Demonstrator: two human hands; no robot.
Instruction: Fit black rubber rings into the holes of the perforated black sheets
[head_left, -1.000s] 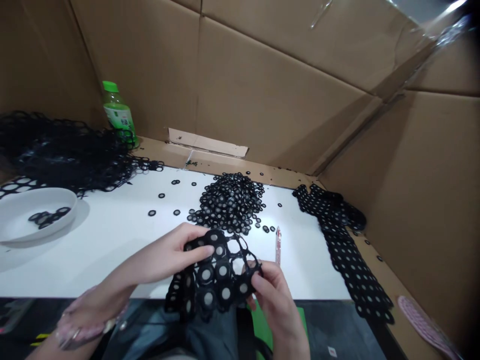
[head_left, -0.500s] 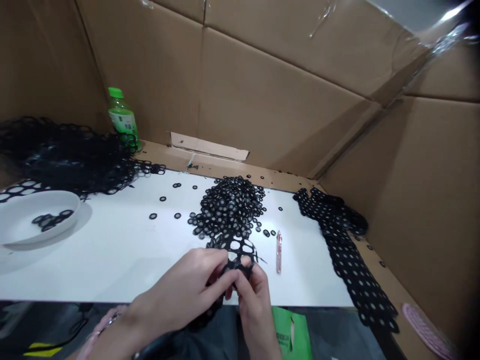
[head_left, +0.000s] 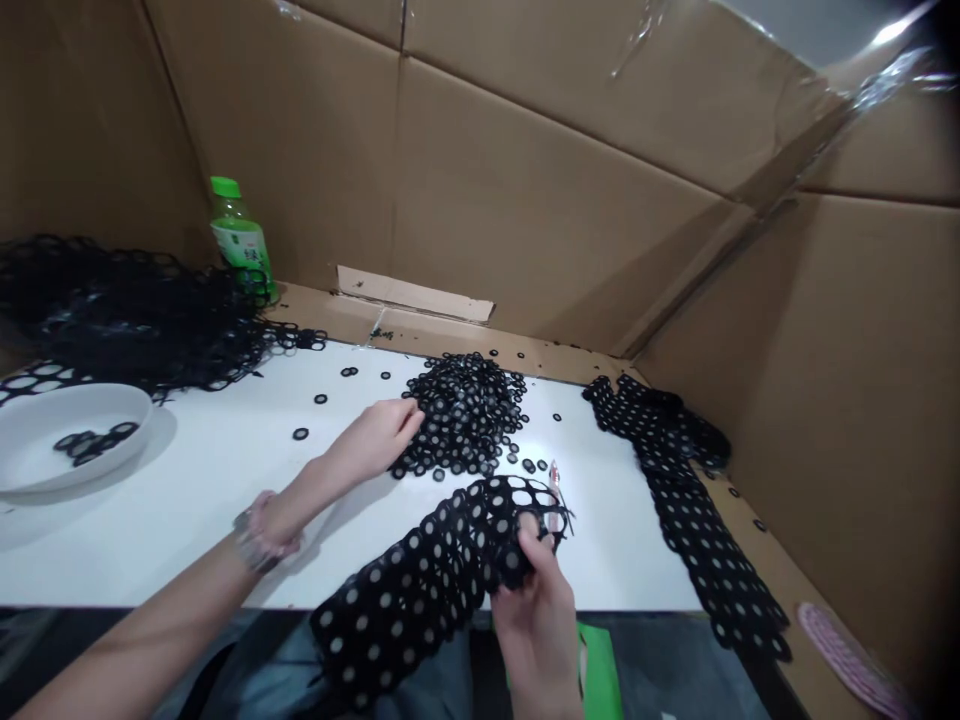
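My right hand (head_left: 536,610) grips a black perforated strip (head_left: 409,580) near its far end, the thumb lying on top. Pale round centres fill most of the strip; a few holes at its tip are open. The strip slants down past the table's front edge over my lap. My left hand (head_left: 386,432) reaches to the left side of a heap of small black rings (head_left: 469,410), its fingers curled together at the heap. Whatever its fingertips pinch is hidden. A pen-like red and clear stick (head_left: 554,480) lies partly behind the strip's tip.
At left stand a white bowl (head_left: 139,425) with several rings, a tangle of black netting (head_left: 135,320) and a green-capped bottle (head_left: 241,240). Another dotted strip (head_left: 694,520) lies along the right side. Cardboard walls (head_left: 525,180) enclose the white table (head_left: 225,500). Loose rings are scattered about.
My left hand has let go of the strip and moved up and left to the ring heap. My right hand has shifted slightly right with the strip, which is now spread out to view.
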